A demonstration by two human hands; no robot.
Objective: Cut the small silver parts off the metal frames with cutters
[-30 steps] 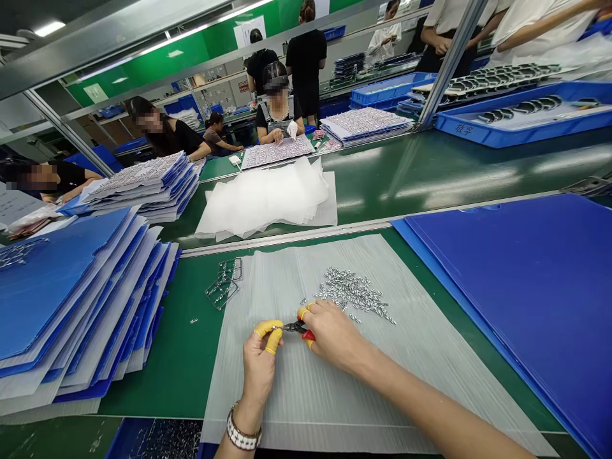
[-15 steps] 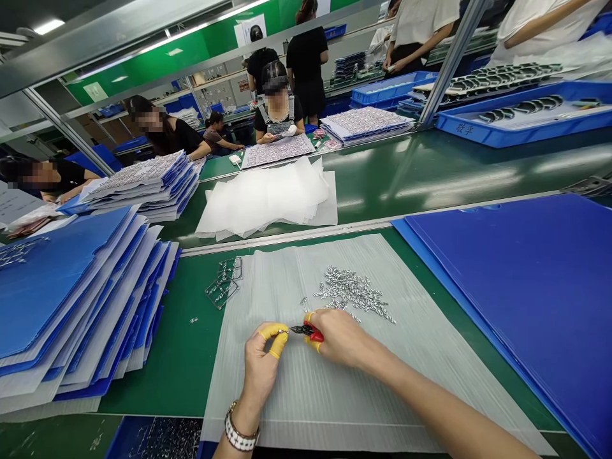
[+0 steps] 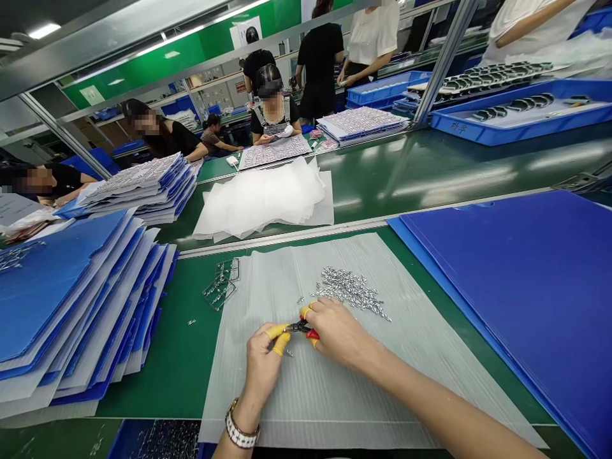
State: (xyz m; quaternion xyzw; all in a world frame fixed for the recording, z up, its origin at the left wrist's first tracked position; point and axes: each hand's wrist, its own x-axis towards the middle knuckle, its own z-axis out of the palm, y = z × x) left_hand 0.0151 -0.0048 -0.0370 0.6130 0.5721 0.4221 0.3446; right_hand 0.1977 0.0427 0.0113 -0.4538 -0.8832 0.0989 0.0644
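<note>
My left hand (image 3: pixel 264 357), in yellow finger cots, is closed in a pinch. Its fingertips mostly hide a small silvery part. My right hand (image 3: pixel 337 335), also wearing yellow finger cots, is closed round red-handled nippers (image 3: pixel 300 327), whose dark jaws reach the left fingertips. Just below those fingertips a loose silvery piece (image 3: pixel 289 352) shows against the white foam sheet (image 3: pixel 363 408). Beyond my right hand lies a pile of small silvery parts (image 3: pixel 351 287) on the sheet. Dark frames with silvery parts (image 3: pixel 222 284) lie at the sheet's left edge.
Blue boards with white sheets (image 3: pixel 95 306) are stacked at left; a large blue board (image 3: pixel 516 268) lies at right. Behind the metal ledge are white sheets (image 3: pixel 262 197) and a blue tray (image 3: pixel 516 131). A blue bin (image 3: pixel 122 440) is below. Several people work beyond.
The nippers' jaws have moved left to meet my left fingertips. A loose silvery piece now shows below them. In the background, a standing person in white has shifted left.
</note>
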